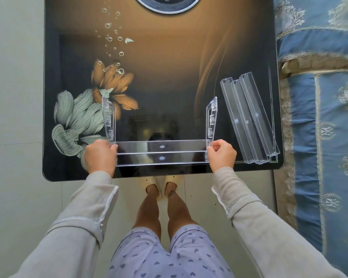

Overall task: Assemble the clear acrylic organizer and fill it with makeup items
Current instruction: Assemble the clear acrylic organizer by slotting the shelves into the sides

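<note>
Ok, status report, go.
Left grip, right grip clamp the half-built clear acrylic organizer frame. Three loose clear acrylic trays wait right. No makeup visible.

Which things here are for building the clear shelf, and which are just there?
For the job:
- half-built organizer, gripped at each end by left hand and right hand
- three spare clear trays lying to the right

Just there:
- flower-patterned table
- blue bedspread
- slippers on the floor
</note>
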A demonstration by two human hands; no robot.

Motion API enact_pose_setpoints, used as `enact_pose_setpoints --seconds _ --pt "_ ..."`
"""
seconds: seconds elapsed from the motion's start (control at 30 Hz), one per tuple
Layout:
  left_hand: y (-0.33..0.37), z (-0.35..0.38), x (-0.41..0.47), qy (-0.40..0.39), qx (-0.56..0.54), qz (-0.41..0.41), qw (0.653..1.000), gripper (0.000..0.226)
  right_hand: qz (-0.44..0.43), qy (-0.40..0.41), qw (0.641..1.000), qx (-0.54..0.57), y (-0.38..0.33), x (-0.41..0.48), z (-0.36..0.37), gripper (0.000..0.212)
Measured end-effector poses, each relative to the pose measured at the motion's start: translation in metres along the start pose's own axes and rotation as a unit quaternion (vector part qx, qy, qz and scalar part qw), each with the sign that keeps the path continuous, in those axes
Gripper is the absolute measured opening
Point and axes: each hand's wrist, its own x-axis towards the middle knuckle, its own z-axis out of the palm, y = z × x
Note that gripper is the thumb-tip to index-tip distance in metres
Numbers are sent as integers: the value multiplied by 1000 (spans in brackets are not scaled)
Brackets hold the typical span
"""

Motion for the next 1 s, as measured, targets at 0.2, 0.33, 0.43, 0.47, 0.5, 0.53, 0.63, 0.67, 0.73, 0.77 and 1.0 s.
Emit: enact_pose_setpoints --seconds 0.2,0.33,0.43,0.47,0.5,0.53,0.63,0.67,0.73,0.77,1.0 --pt "-2 1 -2 7 -2 20 1000 28 -23 74 995 65 2 27 -31 22" --pt "-6 4 -2 22 6 39 999 29 -50 132 990 -29 1 62 -38 18" --pt "-8 6 -2 21 14 50 998 29 -62 136 981 -122 1 80 -33 22" --pt "-9 6 -3 21 14 50 998 30 -62 131 979 -143 1 84 -31 23" --pt "-10 7 -4 21 12 48 999 30 -61 125 978 -158 1 87 -29 23" --pt "-11 8 -6 23 10 45 999 30 -58 121 977 -165 1 89 -27 21" --pt "-11 8 -7 28 4 41 999 29 -46 118 980 -154 -1 91 -26 19" --pt "-11 8 -7 27 2 40 999 29 -43 123 981 -146 -3 90 -27 20" --pt "-11 6 -6 19 -3 36 999 29 -52 145 980 -129 -9 83 -33 21" --pt "-12 5 -7 14 -8 33 999 29 -63 158 978 -122 -12 78 -37 20" --pt "-16 -5 -9 -24 -93 17 995 28 -375 89 920 -68 -42 14 -54 3"
